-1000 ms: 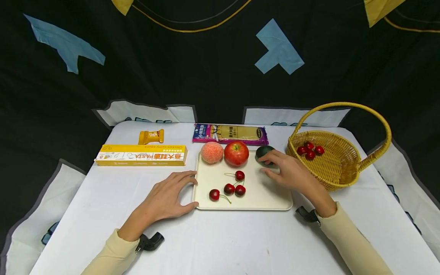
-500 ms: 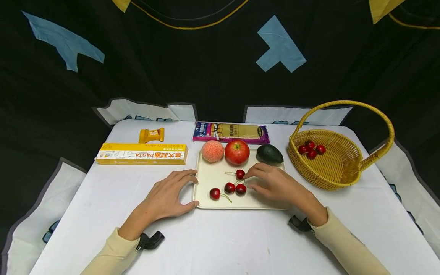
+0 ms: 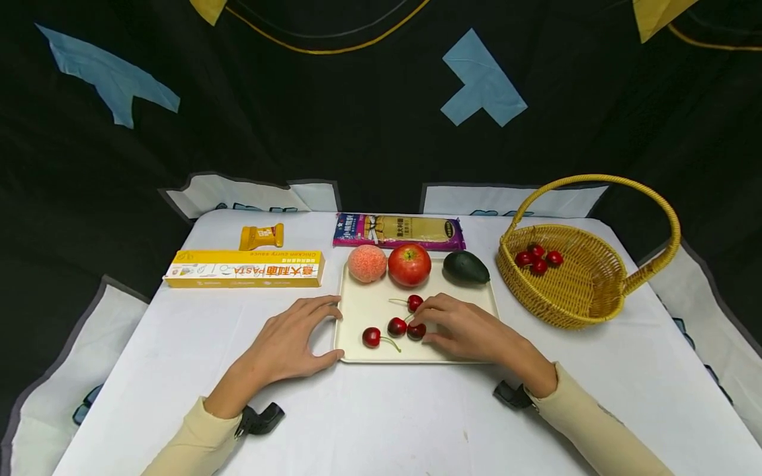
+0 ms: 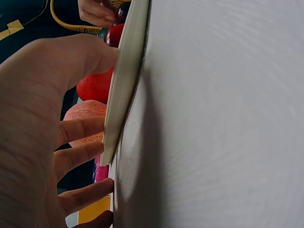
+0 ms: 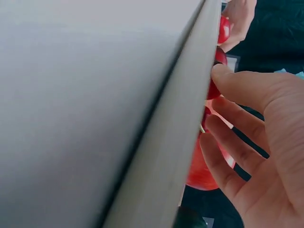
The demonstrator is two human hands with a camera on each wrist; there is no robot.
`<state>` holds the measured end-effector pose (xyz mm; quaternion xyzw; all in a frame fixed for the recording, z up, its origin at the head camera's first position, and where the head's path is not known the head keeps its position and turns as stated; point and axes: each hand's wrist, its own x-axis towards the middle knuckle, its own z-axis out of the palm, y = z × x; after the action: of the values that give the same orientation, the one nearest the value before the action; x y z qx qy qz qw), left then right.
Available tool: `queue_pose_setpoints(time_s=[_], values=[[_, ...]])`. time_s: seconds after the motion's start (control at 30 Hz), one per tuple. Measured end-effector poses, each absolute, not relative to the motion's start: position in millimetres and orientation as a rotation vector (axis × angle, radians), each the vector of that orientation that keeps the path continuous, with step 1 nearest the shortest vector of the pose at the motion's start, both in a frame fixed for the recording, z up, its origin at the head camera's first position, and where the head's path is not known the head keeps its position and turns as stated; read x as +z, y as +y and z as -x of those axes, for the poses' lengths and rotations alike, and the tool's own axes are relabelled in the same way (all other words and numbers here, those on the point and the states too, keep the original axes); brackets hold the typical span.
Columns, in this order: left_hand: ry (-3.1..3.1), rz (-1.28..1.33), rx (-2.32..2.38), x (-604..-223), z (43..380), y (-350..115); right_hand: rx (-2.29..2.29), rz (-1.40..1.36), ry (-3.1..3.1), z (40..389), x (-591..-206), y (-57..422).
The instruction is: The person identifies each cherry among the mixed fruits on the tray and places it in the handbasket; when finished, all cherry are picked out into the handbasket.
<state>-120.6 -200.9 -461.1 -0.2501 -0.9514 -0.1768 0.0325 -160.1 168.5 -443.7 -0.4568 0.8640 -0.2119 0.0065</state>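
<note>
My left hand (image 3: 292, 340) rests at the left edge of the cream tray (image 3: 476, 354), thumb and fingertips spread along its rim. Over the tray's right half, my right hand (image 3: 467, 327) has thumb and index finger around a dark red cherry (image 3: 418, 332). Close beside it lie another cherry (image 3: 396, 326) and a stemmed cherry (image 3: 415, 303). Farther left is a cherry (image 3: 371, 337) with a green stem. Along the tray's back sit a rough pink peach-like fruit (image 3: 367, 263), a red apple (image 3: 409, 265) and a dark green avocado (image 3: 465, 268).
A yellow wicker basket (image 3: 586, 291) with a tall handle stands at the right, with several cherries (image 3: 538, 258) inside. Behind the tray lies a purple noodle packet (image 3: 400, 230). At the left are a yellow pasta box (image 3: 245, 269) and a small orange-yellow wrapped snack (image 3: 262, 236).
My right hand has moved from the avocado leftward and toward me, down to the front right cherry. The avocado now lies uncovered. My left hand has stayed at the tray's edge.
</note>
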Motion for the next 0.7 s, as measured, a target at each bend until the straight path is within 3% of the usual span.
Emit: queue_pose_setpoints(time_s=[0.4, 0.7], values=[[-2.926, 0.76, -0.547, -464.4, 120.3, -199.8, -0.6, 1.436, 2.72, 158.7, -442.4, 169.1], [-2.926, 0.759, -0.535, -463.5, 121.4, -200.4, -0.599, 1.286, 2.799, 162.8, -423.5, 179.5]])
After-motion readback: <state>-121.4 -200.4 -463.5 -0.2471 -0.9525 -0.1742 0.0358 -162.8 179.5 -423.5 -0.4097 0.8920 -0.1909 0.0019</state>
